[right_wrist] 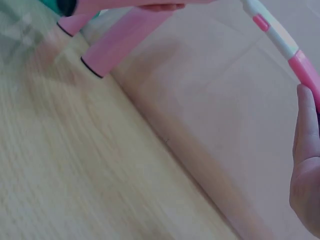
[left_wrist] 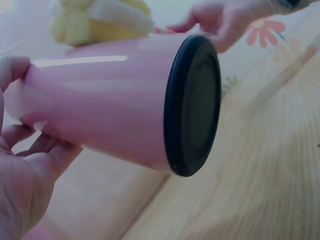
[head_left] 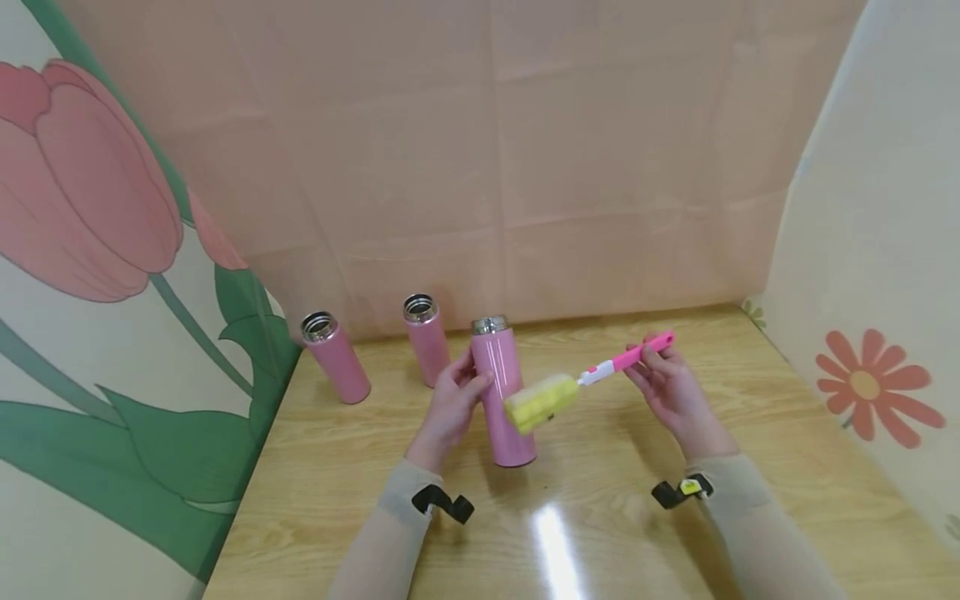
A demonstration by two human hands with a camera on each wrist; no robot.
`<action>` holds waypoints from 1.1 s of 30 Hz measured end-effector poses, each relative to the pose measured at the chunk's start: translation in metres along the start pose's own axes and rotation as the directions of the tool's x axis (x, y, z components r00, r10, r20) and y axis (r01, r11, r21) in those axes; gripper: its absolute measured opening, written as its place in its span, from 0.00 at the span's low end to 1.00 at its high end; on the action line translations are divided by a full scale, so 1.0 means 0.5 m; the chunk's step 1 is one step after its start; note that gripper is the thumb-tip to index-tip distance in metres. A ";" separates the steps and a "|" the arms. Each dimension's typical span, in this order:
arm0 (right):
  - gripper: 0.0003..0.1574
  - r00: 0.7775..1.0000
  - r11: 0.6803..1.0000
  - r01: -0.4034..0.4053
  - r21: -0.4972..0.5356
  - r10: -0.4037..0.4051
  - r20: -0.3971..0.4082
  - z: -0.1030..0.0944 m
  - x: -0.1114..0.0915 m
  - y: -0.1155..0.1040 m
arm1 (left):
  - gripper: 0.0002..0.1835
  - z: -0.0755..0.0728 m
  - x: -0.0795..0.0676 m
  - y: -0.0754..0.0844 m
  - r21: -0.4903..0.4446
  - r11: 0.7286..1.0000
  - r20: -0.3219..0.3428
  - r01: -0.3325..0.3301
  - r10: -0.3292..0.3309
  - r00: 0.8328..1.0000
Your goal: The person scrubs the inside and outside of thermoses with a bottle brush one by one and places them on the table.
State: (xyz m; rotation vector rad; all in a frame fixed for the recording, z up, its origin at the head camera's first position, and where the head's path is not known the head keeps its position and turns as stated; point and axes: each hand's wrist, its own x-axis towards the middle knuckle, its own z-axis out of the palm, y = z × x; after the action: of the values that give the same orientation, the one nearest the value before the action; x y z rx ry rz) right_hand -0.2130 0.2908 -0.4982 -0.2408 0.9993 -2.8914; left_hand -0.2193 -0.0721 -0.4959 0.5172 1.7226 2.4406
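My left hand (head_left: 452,408) grips a pink bottle (head_left: 501,358) with a bare metal neck and no lid, held nearly upright. Its black base (left_wrist: 195,105) shows in the left wrist view, lifted off the wood. Between finger and thumb, my right hand (head_left: 667,387) pinches the pink handle (head_left: 648,350) of a bottle brush. The brush's yellow and white sponge head (head_left: 543,402) points left and lies in front of the bottle's lower half as the head view sees it. Whether sponge and bottle touch, I cannot tell.
Two more pink bottles without lids stand on the wooden table (head_left: 300,500): one at the far left (head_left: 341,362), another (head_left: 430,346) just behind my left hand. A pinkish sheet (head_left: 525,167) hangs along the back edge, and flower-printed panels (head_left: 877,333) border the sides.
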 end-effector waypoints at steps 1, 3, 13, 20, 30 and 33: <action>0.13 1.000 1.000 -0.005 -0.012 0.005 0.002 -0.004 -0.002 0.001 | 0.38 0.001 0.003 0.000 -0.013 1.000 -0.017 -0.011 0.011 1.000; 0.15 1.000 0.999 -0.014 -0.037 0.015 0.016 -0.012 -0.005 0.004 | 0.36 0.004 0.008 0.002 -0.034 0.999 -0.058 -0.032 0.030 0.998; 0.17 0.998 0.995 -0.019 -0.099 0.024 0.054 -0.058 -0.019 0.018 | 0.33 0.016 0.042 0.025 -0.058 0.997 -0.237 -0.052 0.037 0.971; 0.20 0.999 0.979 -0.040 -0.200 0.046 0.028 -0.080 -0.023 0.040 | 0.31 0.021 0.060 0.033 -0.054 0.996 -0.293 -0.074 0.055 0.954; 0.17 0.997 0.985 -0.065 -0.162 0.057 -0.053 -0.073 -0.023 0.065 | 0.34 0.037 0.075 0.046 -0.095 0.991 -0.306 -0.095 0.062 0.950; 0.16 0.996 0.987 -0.066 -0.143 0.058 -0.065 -0.074 -0.024 0.069 | 0.34 0.038 0.075 0.047 -0.101 0.990 -0.298 -0.097 0.063 0.953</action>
State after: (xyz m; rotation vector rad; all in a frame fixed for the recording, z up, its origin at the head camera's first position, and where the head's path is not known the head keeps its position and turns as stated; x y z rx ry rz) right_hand -0.2071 0.2877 -0.5495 -0.1288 1.2072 -2.7884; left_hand -0.2456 -0.0526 -0.4606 0.2231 1.6746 2.7741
